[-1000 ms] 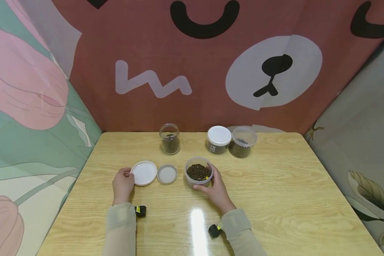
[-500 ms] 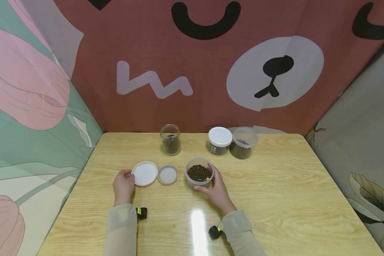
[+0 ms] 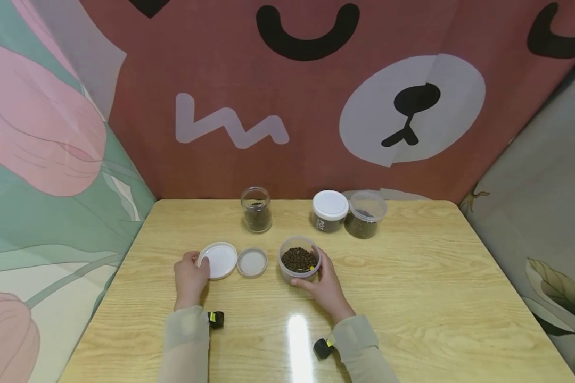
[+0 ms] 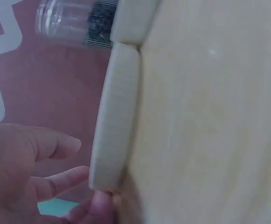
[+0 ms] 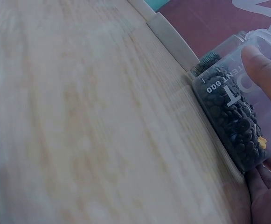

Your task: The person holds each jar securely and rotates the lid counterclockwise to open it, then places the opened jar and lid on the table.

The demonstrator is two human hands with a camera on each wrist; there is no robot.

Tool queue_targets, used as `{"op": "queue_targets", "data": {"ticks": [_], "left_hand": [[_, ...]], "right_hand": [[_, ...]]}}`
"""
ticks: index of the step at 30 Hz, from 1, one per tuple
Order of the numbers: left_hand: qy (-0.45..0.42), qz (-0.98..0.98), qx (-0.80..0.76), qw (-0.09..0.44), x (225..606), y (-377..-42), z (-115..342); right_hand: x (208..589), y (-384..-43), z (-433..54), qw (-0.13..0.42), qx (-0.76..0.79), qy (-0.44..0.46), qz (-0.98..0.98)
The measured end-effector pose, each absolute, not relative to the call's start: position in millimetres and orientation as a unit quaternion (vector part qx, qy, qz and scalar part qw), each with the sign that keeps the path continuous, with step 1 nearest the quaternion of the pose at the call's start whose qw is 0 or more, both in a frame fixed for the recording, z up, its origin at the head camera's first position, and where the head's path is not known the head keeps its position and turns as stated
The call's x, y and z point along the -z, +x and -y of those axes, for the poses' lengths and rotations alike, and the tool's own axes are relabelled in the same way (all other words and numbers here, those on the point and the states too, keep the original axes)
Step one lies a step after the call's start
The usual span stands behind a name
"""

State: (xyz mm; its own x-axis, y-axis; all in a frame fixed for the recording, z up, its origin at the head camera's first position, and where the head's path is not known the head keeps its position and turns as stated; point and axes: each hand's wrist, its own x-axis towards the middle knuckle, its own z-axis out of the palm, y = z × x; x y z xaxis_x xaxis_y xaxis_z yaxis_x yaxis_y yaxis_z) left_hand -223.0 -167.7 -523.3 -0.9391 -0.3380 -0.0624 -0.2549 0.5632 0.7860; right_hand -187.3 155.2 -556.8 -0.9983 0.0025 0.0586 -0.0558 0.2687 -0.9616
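My right hand point(image 3: 328, 287) grips a clear plastic tub point(image 3: 285, 270) standing on the table. Its thumb lies along the near wall, with the other fingers round the right side. Brown pellets point(image 3: 297, 258) partly fill the tub, and a small yellow piece point(image 5: 262, 142) shows among them. At the left, my left hand point(image 3: 190, 276) is at the edge of a white lid point(image 3: 221, 260) lying flat. In the left wrist view the thumb and fingers are spread apart, with lower fingertips point(image 4: 101, 201) touching the lid's rim. Beside this lid lies a smaller greyish lid point(image 3: 252, 262).
At the table's back stand an uncapped glass jar point(image 3: 256, 217) with dark contents, a white-lidded pot point(image 3: 329, 210) and a clear tub point(image 3: 364, 221), the last two side by side. A patterned cloth wall point(image 3: 249, 170) rises behind the wooden table point(image 3: 436, 298).
My left hand has shifted slightly right, and its thumb now reaches farther over the white lid. The right hand and its tub stay in place.
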Motion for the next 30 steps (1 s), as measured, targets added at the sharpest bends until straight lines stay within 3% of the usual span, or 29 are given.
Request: {"op": "queue_targets", "data": {"ticks": [3, 6, 9, 12, 19, 30], "left_hand": [[0.167, 0.886, 0.428, 0.064, 518, -221, 160], [0.144, 0.879, 0.439, 0.121, 514, -219, 151], [0.087, 0.867, 0.456, 0.18, 514, -217, 141], [0.032, 0.856, 0.473, 0.206, 515, -215, 128], [-0.044, 0.848, 0.507, 0.147, 520, -207, 99], [-0.112, 0.83, 0.542, 0.064, 523, -199, 63]], "right_hand": [[544, -182, -155, 0.02, -0.605, 0.017, 0.796], [525, -174, -151, 0.011, -0.605, 0.018, 0.796], [512, -169, -148, 0.002, -0.603, 0.015, 0.798], [514, -171, -148, 0.009, -0.604, 0.017, 0.797], [554, -186, -152, 0.022, -0.606, 0.015, 0.795], [560, -187, -156, 0.021, -0.606, 0.018, 0.795]]}}
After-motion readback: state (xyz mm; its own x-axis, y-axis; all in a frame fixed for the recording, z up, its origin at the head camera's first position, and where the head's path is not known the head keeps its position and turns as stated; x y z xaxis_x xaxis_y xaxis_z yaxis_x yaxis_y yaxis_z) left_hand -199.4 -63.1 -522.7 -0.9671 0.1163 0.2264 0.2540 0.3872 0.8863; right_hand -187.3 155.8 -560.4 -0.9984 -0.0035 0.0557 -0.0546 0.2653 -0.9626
